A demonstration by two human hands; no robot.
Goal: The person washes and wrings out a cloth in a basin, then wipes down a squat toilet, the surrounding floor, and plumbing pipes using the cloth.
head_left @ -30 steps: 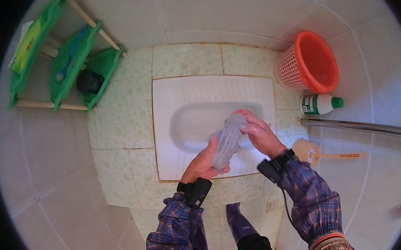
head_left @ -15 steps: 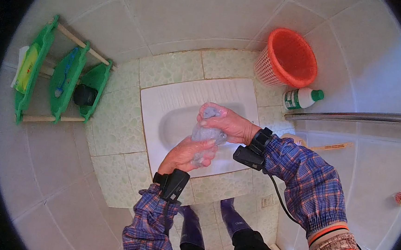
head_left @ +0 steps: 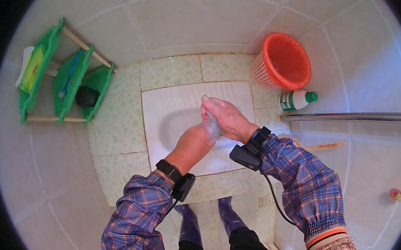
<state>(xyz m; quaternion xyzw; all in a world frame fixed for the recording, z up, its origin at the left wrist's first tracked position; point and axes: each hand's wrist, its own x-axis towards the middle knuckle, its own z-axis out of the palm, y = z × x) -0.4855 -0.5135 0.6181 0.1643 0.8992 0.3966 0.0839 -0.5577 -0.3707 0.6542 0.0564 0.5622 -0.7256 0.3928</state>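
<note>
Above the white squat toilet [head_left: 240,93], my two hands are close together, closed on one wet, crumpled, greyish translucent bundle [head_left: 213,127]. It could be a thin plastic bag or a soapy rag; I cannot tell which. My left hand [head_left: 193,143] grips its lower left side, back of the hand facing up. From the upper right, my right hand [head_left: 228,120] wraps round it, with wet spots on the skin. Most of the bundle is hidden by the fingers.
A green shelf rack [head_left: 68,85] stands at the left wall. At the back right are a red basket [head_left: 259,73] and a white bottle with a green cap [head_left: 297,100]. A metal pipe [head_left: 350,117] and a long-handled brush [head_left: 324,146] lie along the right. Purple boots [head_left: 190,226] stand below.
My left hand has moved up and right and turned over, closer to my right hand. The bundle is squeezed smaller, with less of it showing.
</note>
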